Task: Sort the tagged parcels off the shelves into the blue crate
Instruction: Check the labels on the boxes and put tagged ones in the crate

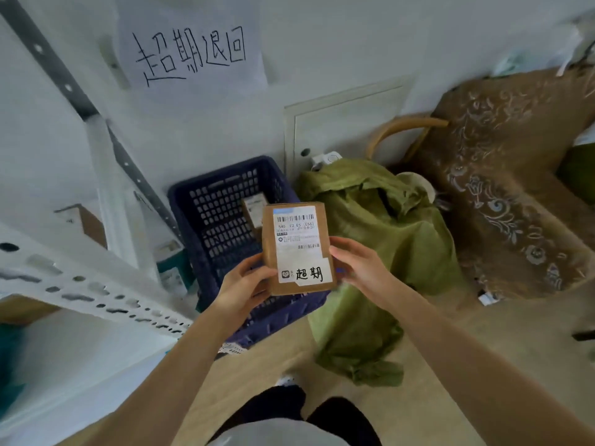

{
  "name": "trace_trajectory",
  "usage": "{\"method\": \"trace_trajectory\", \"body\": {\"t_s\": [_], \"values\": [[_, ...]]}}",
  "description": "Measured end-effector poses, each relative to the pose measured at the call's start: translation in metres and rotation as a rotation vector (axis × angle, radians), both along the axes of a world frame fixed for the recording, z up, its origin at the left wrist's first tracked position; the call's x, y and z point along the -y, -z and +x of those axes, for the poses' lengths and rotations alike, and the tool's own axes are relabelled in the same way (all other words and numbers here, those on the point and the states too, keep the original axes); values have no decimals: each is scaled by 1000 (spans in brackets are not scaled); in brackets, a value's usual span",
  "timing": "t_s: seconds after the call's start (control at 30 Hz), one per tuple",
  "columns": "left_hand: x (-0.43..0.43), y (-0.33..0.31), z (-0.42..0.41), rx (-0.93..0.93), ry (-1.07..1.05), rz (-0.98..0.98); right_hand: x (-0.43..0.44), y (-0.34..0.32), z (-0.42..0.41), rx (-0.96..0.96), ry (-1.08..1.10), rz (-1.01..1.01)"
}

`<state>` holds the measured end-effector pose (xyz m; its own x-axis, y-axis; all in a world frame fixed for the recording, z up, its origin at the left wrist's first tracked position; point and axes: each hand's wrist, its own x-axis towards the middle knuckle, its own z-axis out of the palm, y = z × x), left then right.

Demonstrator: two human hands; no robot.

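Both hands were closed on one parcel (297, 249): the left hand (244, 281) was wrapped round its lower left corner, and the right hand (357, 265) was pinched on its right edge. The parcel was held label up over the near right corner of the crate (222, 175), with its long axis pointed away from the body toward the far wall. The crate's open middle lay ahead and leftward, so the left hand was judged nearer. A second parcel (254, 209) was seen lying inside.
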<state>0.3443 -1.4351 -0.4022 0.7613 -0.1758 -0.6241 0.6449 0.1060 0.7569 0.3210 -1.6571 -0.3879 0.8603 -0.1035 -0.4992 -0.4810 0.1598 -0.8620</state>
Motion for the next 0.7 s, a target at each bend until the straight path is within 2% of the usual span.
{"method": "trace_trajectory", "body": {"t_s": [0.4,0.7], "values": [[23,25,44,-74,-232,82,24,19,96,-29,-288,-53],[36,38,71,-73,-394,161,27,42,161,40,-523,-205]]}}
